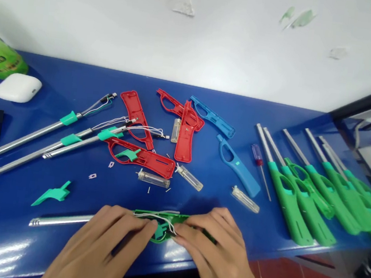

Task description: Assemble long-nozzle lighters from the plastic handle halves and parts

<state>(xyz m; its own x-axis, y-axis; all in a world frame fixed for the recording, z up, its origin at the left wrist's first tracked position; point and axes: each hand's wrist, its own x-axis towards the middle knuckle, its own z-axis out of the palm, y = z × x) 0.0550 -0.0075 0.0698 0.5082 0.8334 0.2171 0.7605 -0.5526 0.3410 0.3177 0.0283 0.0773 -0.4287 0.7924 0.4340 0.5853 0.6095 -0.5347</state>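
Both hands rest on a half-open green lighter body (164, 222) lying at the near edge of the blue table (15, 235), its metal tube (58, 220) pointing left. My left hand (106, 247) presses fingertips onto the body's left part near thin white wires (153, 215). My right hand (221, 253) lies over the handle end, fingers bent down onto it. A teal trigger piece shows between the fingertips.
Red shell halves (142, 158), blue shell halves (236, 166), clear gas tanks (153, 179), metal tubes with teal collars (52, 139), a loose teal trigger (51, 193) and a small screwdriver (260, 163) lie scattered. Several assembled green lighters (304, 195) lie at right. A white case (17, 87) sits far left.
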